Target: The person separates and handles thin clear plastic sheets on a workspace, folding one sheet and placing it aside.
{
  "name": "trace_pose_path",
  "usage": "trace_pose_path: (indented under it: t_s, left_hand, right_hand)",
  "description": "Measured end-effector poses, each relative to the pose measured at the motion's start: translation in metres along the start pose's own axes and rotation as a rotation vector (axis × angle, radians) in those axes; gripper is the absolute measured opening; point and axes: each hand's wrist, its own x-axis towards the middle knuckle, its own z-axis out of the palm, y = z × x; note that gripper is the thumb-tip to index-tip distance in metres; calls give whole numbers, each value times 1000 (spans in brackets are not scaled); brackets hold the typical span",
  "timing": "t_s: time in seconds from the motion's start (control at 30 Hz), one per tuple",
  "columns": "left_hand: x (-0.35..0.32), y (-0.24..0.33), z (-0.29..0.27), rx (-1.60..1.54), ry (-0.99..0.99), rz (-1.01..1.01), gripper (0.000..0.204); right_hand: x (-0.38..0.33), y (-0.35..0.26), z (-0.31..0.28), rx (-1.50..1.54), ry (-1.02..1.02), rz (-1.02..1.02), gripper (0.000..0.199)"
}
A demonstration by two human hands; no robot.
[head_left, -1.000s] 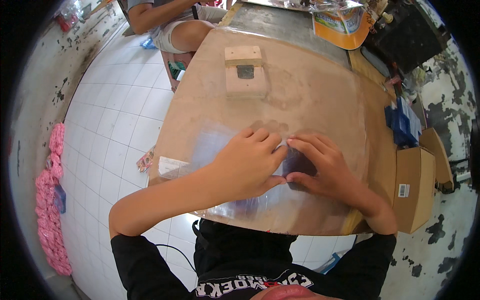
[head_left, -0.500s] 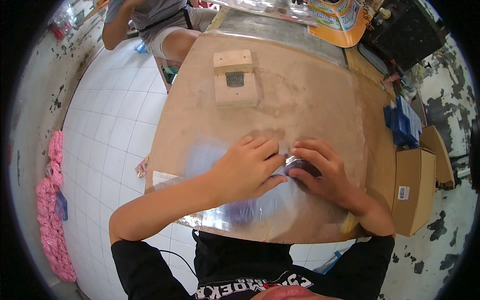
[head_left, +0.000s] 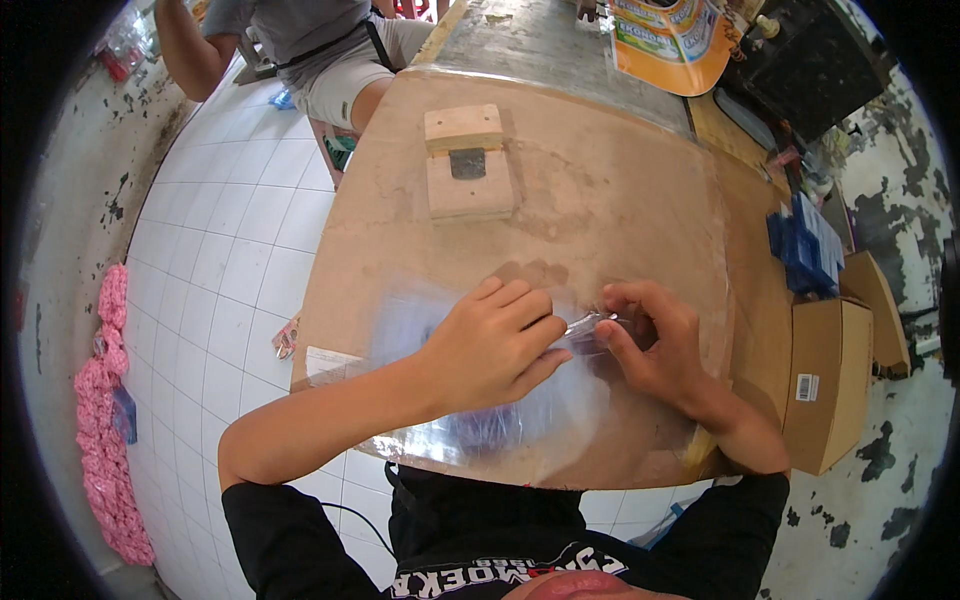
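A clear, shiny plastic sheet or bag (head_left: 520,430) lies on the brown-covered table in front of me, with a bluish-purple tint showing through it. My left hand (head_left: 500,345) rests over it, fingers curled and the thumb close beneath them. Just to the right, my right hand (head_left: 655,340) pinches a gathered, glinting bit of the plastic (head_left: 590,322) between thumb and fingers. The gathered part stretches across to the left fingertips, which close on its other end. My left hand and forearm hide much of the sheet.
A wooden block fixture (head_left: 470,190) with a dark metal plate (head_left: 467,163) sits farther back. At right stand a cardboard box (head_left: 825,385) and blue containers (head_left: 805,245). An orange printed sheet (head_left: 670,45) lies at the far edge. Another person (head_left: 310,50) sits at far left.
My right hand has lifted and turned slightly, drawing the bit of plastic rightward. The left hand has barely moved. The other person's arm has shifted left.
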Motion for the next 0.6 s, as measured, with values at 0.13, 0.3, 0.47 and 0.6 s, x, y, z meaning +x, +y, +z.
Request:
trace_pose_path:
  t_s: [0.13,0.3,0.47,0.6]
  left_hand:
    - [0,0,0,-5,13,5,21]
    - [3,2,-2,-11,27,0,26]
    - [9,4,-2,0,149,10,33]
    - [9,5,-9,-100,96,-31,30]
  right_hand:
    - [-1,2,0,1,7,31,28]
    - [-1,7,-2,59,3,-36,22]
    - [0,12,-4,226,-44,-125,19]
    - [1,11,-7,308,-89,-165,19]
